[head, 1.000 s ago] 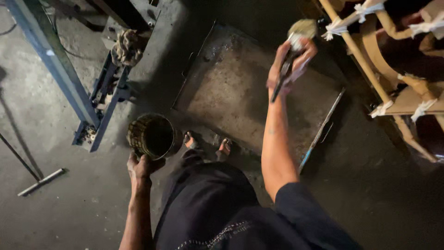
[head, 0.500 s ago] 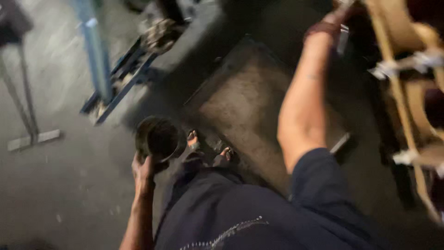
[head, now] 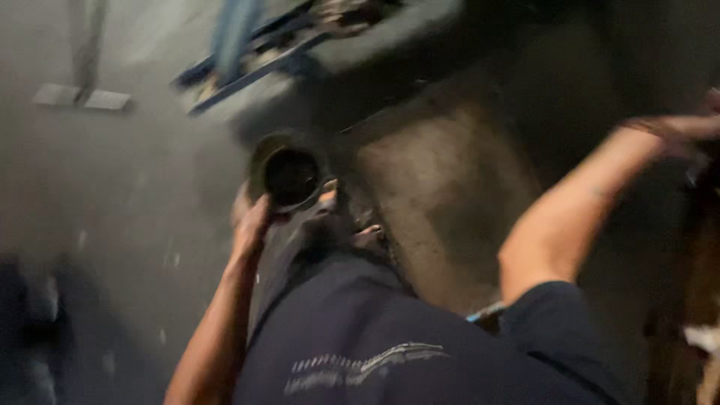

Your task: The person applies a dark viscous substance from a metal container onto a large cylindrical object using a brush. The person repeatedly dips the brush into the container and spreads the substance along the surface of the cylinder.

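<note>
the round can (head: 291, 174) near the frame's middle looks like dull, grimy metal with a dark inside. the floor (head: 112, 210) at left is rough, matt concrete. the blue frame (head: 247, 60) at the top looks like painted metal. the shirt (head: 390, 337) at the bottom is dark matt cloth.

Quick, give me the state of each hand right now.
Left hand: closed on the rim of the dark round can.
Right hand: at the frame edge, blurred; its grip cannot be told.
</note>
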Action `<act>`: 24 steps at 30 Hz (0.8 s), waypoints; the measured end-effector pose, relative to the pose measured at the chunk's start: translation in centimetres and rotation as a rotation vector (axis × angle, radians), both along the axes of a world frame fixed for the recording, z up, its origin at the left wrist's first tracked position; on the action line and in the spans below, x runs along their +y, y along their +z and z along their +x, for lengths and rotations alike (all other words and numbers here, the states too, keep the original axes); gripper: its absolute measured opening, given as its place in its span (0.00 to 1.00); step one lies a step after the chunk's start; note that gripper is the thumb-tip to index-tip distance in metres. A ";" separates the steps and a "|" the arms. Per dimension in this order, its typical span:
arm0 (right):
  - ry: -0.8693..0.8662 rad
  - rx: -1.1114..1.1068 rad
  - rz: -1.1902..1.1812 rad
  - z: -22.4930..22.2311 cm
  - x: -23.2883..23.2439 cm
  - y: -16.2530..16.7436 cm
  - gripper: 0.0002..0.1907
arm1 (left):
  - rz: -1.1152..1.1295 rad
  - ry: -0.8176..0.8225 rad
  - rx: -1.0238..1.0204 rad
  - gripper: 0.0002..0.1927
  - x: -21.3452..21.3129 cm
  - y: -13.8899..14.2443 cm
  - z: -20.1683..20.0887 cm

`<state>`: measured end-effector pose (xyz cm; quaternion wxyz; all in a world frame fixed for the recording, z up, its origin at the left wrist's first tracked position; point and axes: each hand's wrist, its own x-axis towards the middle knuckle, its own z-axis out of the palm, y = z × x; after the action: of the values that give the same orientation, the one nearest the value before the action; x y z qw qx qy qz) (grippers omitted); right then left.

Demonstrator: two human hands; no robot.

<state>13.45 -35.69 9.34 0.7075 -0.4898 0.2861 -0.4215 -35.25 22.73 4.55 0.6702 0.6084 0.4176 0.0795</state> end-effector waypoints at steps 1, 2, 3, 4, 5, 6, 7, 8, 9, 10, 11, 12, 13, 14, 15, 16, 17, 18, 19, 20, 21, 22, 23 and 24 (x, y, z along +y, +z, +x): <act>0.017 -0.069 -0.009 -0.4 -1.5 -0.2 0.41 | 0.137 -0.060 0.071 0.29 0.5 -0.2 1.5; 0.037 -0.119 -0.032 -1.0 -2.8 -0.9 0.42 | 0.486 -0.239 0.076 0.27 0.8 0.0 2.3; 0.046 -0.138 -0.064 -2.1 -4.9 -1.2 0.43 | 0.038 -0.098 0.151 0.25 0.7 0.3 3.6; 0.058 -0.007 -0.121 -3.3 -6.2 -1.3 0.44 | 0.000 -0.098 0.123 0.26 0.3 0.8 4.6; 0.032 -0.029 -0.131 -4.4 -7.5 -2.0 0.43 | -0.015 -0.072 0.093 0.27 -0.2 1.5 5.7; 0.024 -0.056 -0.137 -5.4 -8.5 -2.5 0.42 | -0.024 -0.110 0.135 0.27 -0.8 2.1 6.9; 0.024 -0.019 -0.103 -6.4 -9.4 -2.6 0.43 | -0.026 -0.139 0.176 0.27 -0.8 2.8 8.3; 0.032 0.018 -0.065 -7.2 -9.7 -2.5 0.43 | -0.025 -0.161 0.218 0.26 -0.8 3.5 9.6; 0.044 0.057 -0.022 -7.9 -9.5 -2.4 0.44 | -0.004 -0.175 0.212 0.26 -0.5 4.0 10.9; 0.033 0.099 0.002 -8.1 -9.1 -2.1 0.44 | 0.014 -0.190 0.212 0.27 -0.2 4.4 12.1; 0.020 0.137 0.018 -7.9 -8.5 -1.8 0.45 | 0.025 -0.207 0.209 0.27 0.2 4.7 13.4; 0.013 0.175 0.033 -7.4 -7.7 -1.7 0.46 | 0.002 -0.215 0.199 0.27 0.9 4.6 14.6; 0.038 0.178 0.008 -6.5 -7.0 -1.3 0.46 | -0.018 -0.221 0.189 0.28 1.5 5.0 15.8; 0.067 0.183 -0.020 -5.3 -6.1 -1.4 0.46 | -0.041 -0.222 0.180 0.28 2.3 5.0 17.1; 0.099 0.187 -0.043 -4.1 -5.4 -1.4 0.47 | -0.043 -0.234 0.197 0.29 3.0 5.3 18.0; 0.121 0.148 -0.055 -2.8 -4.9 -1.5 0.46 | -0.044 -0.244 0.210 0.29 3.6 5.4 18.8; 0.142 0.123 -0.064 -1.7 -4.5 -1.7 0.45 | -0.045 -0.254 0.225 0.30 4.1 5.5 19.6; 0.164 0.096 -0.075 -1.1 -4.1 -1.8 0.43 | -0.046 -0.272 0.190 0.30 4.5 5.5 20.1; 0.174 0.075 -0.098 -0.7 -3.6 -1.9 0.41 | -0.049 -0.285 0.163 0.31 4.9 5.3 20.4; 0.186 0.053 -0.130 -0.8 -3.1 -1.9 0.40 | -0.054 -0.285 0.137 0.31 5.3 5.0 20.5; 0.207 0.019 -0.165 -1.3 -2.3 -2.3 0.39 | -0.085 -0.278 0.100 0.30 5.5 4.3 20.5; 0.200 -0.006 -0.203 -2.6 -1.5 -2.5 0.38 | -0.102 -0.244 0.055 0.30 5.8 3.6 20.4; 0.202 -0.018 -0.214 -4.3 0.0 -2.4 0.37 | -0.006 -0.304 0.028 0.32 6.2 2.7 20.2; 0.109 0.042 -0.219 -5.5 2.1 -2.4 0.35 | -0.115 -0.276 -0.030 0.34 6.6 1.7 19.8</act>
<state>7.99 -33.62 6.95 0.6656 -0.5876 0.2261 -0.4008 -15.41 29.33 6.25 0.7147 0.6192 0.3239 -0.0283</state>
